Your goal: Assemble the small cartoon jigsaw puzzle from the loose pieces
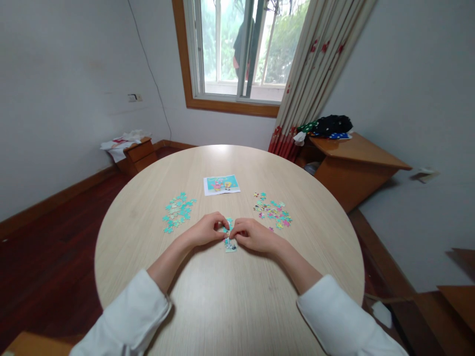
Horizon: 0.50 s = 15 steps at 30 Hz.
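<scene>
A narrow strip of joined jigsaw puzzle pieces (230, 245) lies on the table in front of me, teal at its far end and pale at its near end. My left hand (208, 228) bends over its left side, thumb and fingers curled at the edge of a puzzle piece. From the right, my right hand (251, 234) pinches at the strip's middle, its fingertips close to those of the left. Fingertips hide part of the strip. Loose teal puzzle pieces (178, 210) lie to the left, and a mixed pile of colourful pieces (276, 211) lies to the right.
A printed reference picture (222, 185) with cartoon figures lies beyond my hands on the round wooden table (222, 306). Behind the table are a window (245, 49) and a curtain (315, 59). A wooden desk (352, 163) with cloths stands at the right, a small cabinet (141, 155) at the left.
</scene>
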{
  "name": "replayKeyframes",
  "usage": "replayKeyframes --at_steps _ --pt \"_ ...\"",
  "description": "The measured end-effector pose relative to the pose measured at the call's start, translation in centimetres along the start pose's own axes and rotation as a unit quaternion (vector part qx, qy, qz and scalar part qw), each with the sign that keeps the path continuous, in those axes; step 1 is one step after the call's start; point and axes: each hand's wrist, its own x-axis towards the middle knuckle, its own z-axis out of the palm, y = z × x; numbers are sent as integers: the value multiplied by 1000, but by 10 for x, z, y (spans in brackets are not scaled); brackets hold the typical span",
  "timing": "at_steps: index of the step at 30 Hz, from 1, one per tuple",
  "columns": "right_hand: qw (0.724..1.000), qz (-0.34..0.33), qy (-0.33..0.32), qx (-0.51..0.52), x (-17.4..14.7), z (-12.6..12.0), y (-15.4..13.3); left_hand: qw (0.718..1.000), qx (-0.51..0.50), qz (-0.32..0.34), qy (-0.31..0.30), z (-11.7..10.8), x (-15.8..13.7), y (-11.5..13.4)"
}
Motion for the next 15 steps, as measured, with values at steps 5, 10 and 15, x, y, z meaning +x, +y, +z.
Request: replayKeyframes --at_steps 5,10,15 --pt "998 31 59 -7 0 -1 5 997 -54 -30 39 0 5 -3" --pt "988 56 136 -38 1 -3 16 983 -120 -55 129 -3 10 -7" --pt "979 71 178 -63 2 -5 28 975 -137 -68 161 -3 10 -7"
